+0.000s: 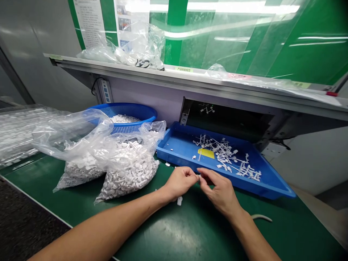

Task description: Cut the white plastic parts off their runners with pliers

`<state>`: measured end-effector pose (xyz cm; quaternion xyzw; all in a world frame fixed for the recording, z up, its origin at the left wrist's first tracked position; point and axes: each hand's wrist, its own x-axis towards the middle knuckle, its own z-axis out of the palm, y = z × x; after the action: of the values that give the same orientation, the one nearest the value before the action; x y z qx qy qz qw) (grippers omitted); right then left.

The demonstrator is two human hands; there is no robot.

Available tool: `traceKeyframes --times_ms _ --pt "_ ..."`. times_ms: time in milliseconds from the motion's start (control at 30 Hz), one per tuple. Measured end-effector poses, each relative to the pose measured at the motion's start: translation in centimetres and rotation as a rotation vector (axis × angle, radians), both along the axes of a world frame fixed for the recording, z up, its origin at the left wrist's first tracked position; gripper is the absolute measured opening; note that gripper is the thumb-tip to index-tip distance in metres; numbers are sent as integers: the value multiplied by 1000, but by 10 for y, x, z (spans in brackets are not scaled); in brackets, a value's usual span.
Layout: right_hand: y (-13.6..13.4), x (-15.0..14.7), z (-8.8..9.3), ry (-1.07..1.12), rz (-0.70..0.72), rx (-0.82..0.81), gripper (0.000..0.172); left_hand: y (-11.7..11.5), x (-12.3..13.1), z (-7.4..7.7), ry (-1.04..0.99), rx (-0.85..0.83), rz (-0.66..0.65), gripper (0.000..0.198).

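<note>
Left forearm nearest; left hand and right hand meet near tray, fingers narrow, pinching one white part; light, steady grip both sides best.

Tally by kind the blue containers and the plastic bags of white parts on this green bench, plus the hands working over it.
Blue perforated basket: 1
Blue shallow tray: 1
Clear plastic bags of white parts: 2
Bare hands: 2
Total: 6
</note>
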<state>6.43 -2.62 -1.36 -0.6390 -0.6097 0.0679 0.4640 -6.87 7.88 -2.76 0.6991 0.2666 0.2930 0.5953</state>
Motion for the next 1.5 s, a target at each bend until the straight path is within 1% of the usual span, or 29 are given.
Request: traceKeyframes --times_ms 100,133,200,300,400,433,500,633,767,833,1000,1233,1300,1367,1433,1500 --pt "1 -1 2 130 9 -61 15 1 -4 1 18 122 -29 19" --pt "2 -1 2 193 5 -81 15 1 -5 2 12 171 -23 21" --pt "4 -2 0 338 -8 -110 21 0 -8 3 -17 248 8 25" --pt "7 -6 -4 529 -5 -118 31 -2 -10 5 -61 289 48 34" --pt "7 -12 -5 634 -3 -103 35 -3 -9 5 -126 290 75 32" --pt "6 -14 -5 653 -5 -96 35 -3 -9 6 -157 269 78 31" --pt "4 -17 -3 675 -9 -84 35 -1 -8 8 -213 174 54 31" --pt "1 -19 4 677 2 -84 34 7 -6 11 -203 -105 -50 38" --pt "1 -19 5 665 13 -84 32 17 -5 6 -193 -340 -203 44" --pt "2 -17 3 664 22 -88 31 19 -5 4 -203 -391 -246 46" --pt "1 -15 0 653 49 -105 30 21 -6 4 -184 -320 -236 47" --pt "1 -15 0 632 53 -115 28 21 -6 -1 -243 -453 -306 45" --pt "2 -14 -2 619 51 -114 29 21 -5 -1 -275 -526 -342 43" --pt "3 -15 -4 612 42 -105 30 23 -4 0 -325 -657 -353 37" --pt "4 -20 -6 554 17 -126 28 28 -3 1 -393 -788 -302 27" --pt "3 -27 -7 349 29 -194 22 33 -3 3 -463 -867 -218 17"
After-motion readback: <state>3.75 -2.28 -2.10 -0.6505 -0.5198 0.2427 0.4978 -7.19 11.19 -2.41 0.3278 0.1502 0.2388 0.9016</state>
